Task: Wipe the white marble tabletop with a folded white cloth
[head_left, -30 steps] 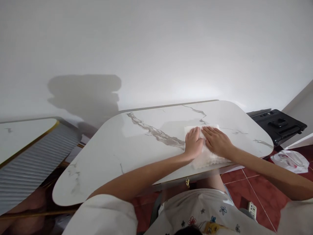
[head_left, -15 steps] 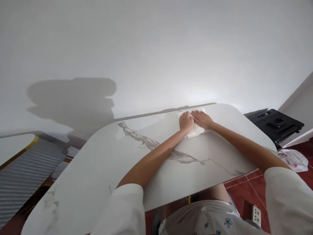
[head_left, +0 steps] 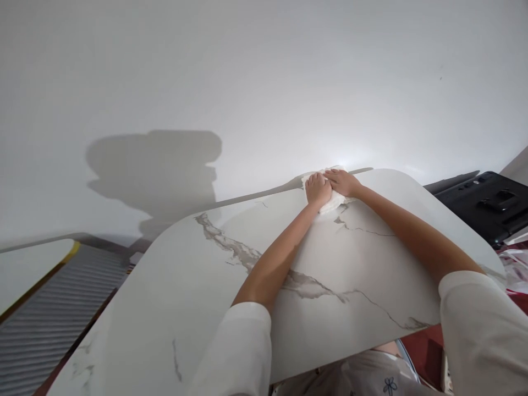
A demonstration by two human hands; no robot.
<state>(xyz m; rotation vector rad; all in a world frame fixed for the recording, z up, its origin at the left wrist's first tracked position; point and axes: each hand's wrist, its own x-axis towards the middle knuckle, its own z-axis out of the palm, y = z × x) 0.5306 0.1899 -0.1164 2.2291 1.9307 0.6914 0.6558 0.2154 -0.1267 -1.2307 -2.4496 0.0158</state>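
A white cloth (head_left: 333, 204), rumpled and perhaps a paper towel, lies at the far edge of a white marble-patterned table (head_left: 231, 308), by the wall. My left hand (head_left: 318, 190) bears down on its left part with bent fingers closed over it. Close against it, my right hand (head_left: 343, 182) holds the cloth's upper part, its fingers together and pointing left toward the left hand's knuckles. Both arms are stretched out over the tabletop. Parts of the cloth are hidden under the hands.
A pale wall (head_left: 264, 82) rises right behind the table. At the left is a second table-like piece with a grey ribbed side (head_left: 78, 308). A black flat device (head_left: 490, 203) and a clear plastic bag (head_left: 515, 267) are at the right.
Both hands have pushed the cloth away from me, up to the table's far edge. The view has shifted so that the power strip on the floor is largely hidden.
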